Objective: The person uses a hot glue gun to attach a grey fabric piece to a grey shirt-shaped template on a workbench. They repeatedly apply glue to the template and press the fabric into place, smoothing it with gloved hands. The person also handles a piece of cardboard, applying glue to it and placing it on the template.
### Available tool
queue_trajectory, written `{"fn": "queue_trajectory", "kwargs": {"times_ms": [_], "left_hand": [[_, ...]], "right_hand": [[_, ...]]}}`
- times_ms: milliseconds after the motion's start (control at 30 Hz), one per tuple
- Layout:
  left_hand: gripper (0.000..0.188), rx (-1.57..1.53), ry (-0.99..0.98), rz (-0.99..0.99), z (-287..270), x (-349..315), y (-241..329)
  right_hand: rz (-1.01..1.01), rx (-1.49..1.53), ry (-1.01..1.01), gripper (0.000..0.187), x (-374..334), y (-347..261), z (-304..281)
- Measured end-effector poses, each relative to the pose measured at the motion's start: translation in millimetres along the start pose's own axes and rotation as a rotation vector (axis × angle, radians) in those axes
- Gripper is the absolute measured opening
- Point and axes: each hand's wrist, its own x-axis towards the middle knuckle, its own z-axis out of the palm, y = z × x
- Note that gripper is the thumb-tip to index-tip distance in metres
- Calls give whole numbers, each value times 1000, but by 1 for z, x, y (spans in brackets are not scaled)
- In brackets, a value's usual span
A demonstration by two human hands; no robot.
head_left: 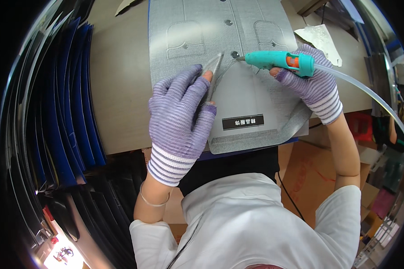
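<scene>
My right hand (316, 87), in a purple striped glove with bare fingertips, grips a teal hot glue gun (267, 59). A long translucent glue stick (366, 85) trails from its back. The nozzle points left, close to a printed button on a grey sheet printed like a buttoned shirt (184, 33). My left hand (177, 110), gloved alike, pinches the raised edge of a clear plastic piece (215, 71) between thumb and fingertips. Below the nozzle lies a smooth grey arched area (244, 94) with a small black label (243, 122). The sheet's near edge curls up.
Dark blue folded panels (65, 103) stand in a row left of the table (121, 89). A torn whitish scrap (321, 42) lies beyond my right hand. A red bin (360, 126) and cardboard (305, 175) are below the table at right. A dark cable (289, 195) hangs beside me.
</scene>
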Motion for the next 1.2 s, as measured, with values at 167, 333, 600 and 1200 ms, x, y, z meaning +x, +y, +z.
{"fn": "queue_trajectory", "kwargs": {"times_ms": [167,333,600,1200], "left_hand": [[43,85,-28,66,5,5,5],[42,178,-28,40,12,5,9],[38,163,0,-21,17,5,15],[35,104,29,-51,22,5,11]], "right_hand": [[-45,3,-4,35,3,4,-2],[-96,19,43,35,2,6,-3],[-43,-18,-30,39,5,10,-3],[-195,-104,-24,38,10,13,-9]]}}
